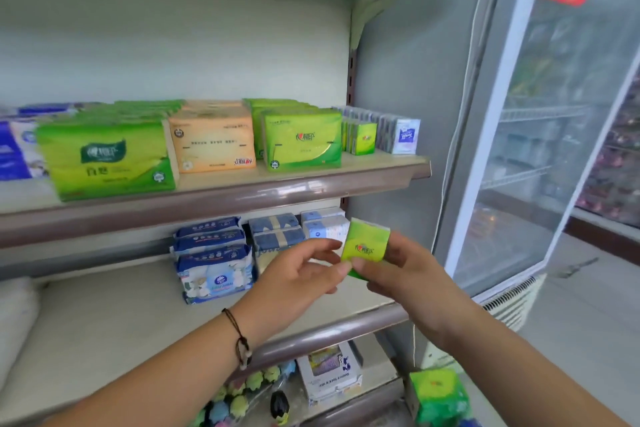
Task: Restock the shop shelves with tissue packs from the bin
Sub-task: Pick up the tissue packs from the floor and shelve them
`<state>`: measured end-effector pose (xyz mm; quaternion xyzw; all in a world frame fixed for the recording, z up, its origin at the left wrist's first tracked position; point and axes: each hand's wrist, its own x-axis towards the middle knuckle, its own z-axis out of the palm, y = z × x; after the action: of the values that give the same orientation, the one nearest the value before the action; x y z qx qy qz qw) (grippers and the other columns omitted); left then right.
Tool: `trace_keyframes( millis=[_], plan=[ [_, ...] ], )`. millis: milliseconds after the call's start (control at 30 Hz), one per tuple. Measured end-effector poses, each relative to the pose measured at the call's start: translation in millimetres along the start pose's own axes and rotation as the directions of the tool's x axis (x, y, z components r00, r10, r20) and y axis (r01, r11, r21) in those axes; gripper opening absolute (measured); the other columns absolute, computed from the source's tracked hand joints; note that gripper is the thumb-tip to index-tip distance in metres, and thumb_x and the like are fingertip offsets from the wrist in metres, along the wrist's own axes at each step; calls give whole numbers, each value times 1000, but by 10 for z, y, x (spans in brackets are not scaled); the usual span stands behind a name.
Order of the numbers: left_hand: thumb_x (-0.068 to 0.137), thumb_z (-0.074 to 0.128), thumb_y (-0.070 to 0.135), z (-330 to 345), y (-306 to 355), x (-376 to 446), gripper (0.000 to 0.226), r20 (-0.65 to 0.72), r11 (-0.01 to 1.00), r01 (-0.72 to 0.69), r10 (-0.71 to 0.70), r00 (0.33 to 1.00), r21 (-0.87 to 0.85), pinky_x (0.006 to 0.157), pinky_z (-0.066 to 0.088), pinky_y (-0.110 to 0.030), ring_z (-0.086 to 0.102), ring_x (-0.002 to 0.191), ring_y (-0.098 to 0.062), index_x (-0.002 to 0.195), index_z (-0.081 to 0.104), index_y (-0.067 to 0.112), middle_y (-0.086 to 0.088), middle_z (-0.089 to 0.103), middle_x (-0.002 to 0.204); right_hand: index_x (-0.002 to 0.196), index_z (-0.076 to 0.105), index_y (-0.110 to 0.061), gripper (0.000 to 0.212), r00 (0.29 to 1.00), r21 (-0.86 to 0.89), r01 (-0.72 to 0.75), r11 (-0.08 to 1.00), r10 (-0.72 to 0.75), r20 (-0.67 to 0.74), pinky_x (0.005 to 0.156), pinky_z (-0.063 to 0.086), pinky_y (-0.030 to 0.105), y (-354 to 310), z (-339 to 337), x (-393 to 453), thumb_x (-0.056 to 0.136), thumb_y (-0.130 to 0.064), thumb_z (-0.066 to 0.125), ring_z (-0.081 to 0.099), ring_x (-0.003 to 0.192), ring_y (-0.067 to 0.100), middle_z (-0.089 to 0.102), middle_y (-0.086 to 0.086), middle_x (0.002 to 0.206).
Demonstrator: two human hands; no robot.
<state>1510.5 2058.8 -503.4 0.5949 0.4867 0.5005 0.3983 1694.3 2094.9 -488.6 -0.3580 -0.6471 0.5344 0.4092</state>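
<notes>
Between the two hands, in front of the middle shelf, a small green pocket tissue pack (pixel 365 246) was held upright with its printed face toward the camera. The right hand (pixel 403 276) pinched its lower right side between thumb and curled fingers; the left hand (pixel 298 274) pinched the lower left corner with thumb and forefinger, the other fingers loosely curled.

The pack was a soft, glossy film-wrapped block, likely to dent under a hard squeeze, so a light hold at the edges seemed best. Its likely place was the row of matching small green packs (pixel 360 137) on the upper shelf (pixel 311 189), just beside the white and blue pocket packs (pixel 401 135). To do it well, it should probably be lifted clear of the shelf lip, set upright facing out, and slid flush against the front of its row without tipping the neighbours.

Larger green soft packs (pixel 107 159), (pixel 303 144) and an orange one (pixel 213 144) lay flat-faced along that shelf, all shiny plastic. Below, blue and white wrapped bundles (pixel 214 260) stood stacked on the pale, matt middle shelf (pixel 104 322). More green packs (pixel 438 395) showed at the bottom right; whether they sat in the bin could not be told. A glass-fronted cooler (pixel 554 149) stood to the right.
</notes>
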Motion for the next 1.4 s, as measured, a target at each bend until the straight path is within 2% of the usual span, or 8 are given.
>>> trace_keyframes(
  millis=[167, 433, 600, 867, 1000, 1067, 1200, 1400],
  plan=[
    [83, 71, 9, 81, 266, -21, 20, -82, 989, -93, 84, 993, -111, 79, 56, -21, 71, 86, -14, 103, 72, 14, -4, 77, 94, 118, 63, -23, 40, 998, 39, 56, 998, -55, -34, 78, 52, 25, -339, -91, -59, 82, -11, 77, 70, 95, 16, 76, 3, 103],
    [86, 71, 7, 229, 402, 211, 19, -298, 970, -208, 163, 940, -124, 76, 53, -16, 69, 86, -9, 92, 71, 25, 8, 77, 87, 101, 71, -17, 21, 929, 49, 143, 988, -117, -351, 79, 56, 29, -478, -141, 91, 82, -18, 80, 68, 85, 11, 75, 2, 98],
    [88, 69, 7, 325, 388, 470, 15, -334, 959, -241, 180, 925, -150, 74, 53, -14, 70, 86, -6, 99, 72, 17, 1, 77, 92, 106, 68, -26, 31, 903, -157, 177, 972, -224, -367, 65, 47, 6, -523, -117, 288, 78, -26, 82, 66, 83, -4, 72, -12, 97],
    [86, 71, 1, 402, 419, 1007, 19, -340, 938, -292, 216, 915, -189, 71, 52, -13, 71, 82, -2, 101, 71, 13, 6, 76, 89, 108, 65, -24, 36, 835, -256, 168, 952, -275, -476, 73, 48, 16, -531, -182, 859, 77, -33, 81, 63, 89, -3, 68, -14, 98],
    [88, 66, -5, 381, 313, 1187, 34, -298, 945, -261, 196, 934, -197, 85, 55, -19, 71, 102, -9, 120, 66, 7, -1, 75, 109, 104, 66, -20, 29, 811, -268, 183, 946, -299, -503, 53, 42, 5, -478, -229, 1125, 79, -28, 79, 61, 71, -9, 69, -8, 95],
    [91, 63, -5, 355, 268, 1236, 36, -310, 948, -250, 181, 933, -199, 84, 55, -17, 69, 104, -7, 124, 62, 8, 0, 73, 113, 104, 67, -19, 29, 808, -233, 183, 955, -281, -518, 51, 42, 8, -470, -262, 1271, 79, -29, 80, 63, 70, -4, 69, -6, 94],
    [92, 65, 5, 263, 203, 1312, 29, -353, 965, -231, 174, 919, -124, 75, 50, -9, 68, 101, -1, 117, 66, 21, 8, 72, 111, 99, 66, -16, 33, 789, -372, 118, 921, -315, -528, 71, 50, 29, -527, -367, 1620, 76, -35, 80, 64, 84, 13, 65, -8, 86],
    [91, 66, 5, 180, 211, 1405, 29, -370, 960, -231, 158, 916, -161, 82, 53, -12, 69, 98, -3, 116, 67, 20, 9, 73, 109, 90, 56, -16, 35, 829, -548, -59, 834, -265, -493, 51, 31, 26, -589, -474, 2074, 76, -40, 79, 55, 80, 18, 58, -3, 83]
  ],
)
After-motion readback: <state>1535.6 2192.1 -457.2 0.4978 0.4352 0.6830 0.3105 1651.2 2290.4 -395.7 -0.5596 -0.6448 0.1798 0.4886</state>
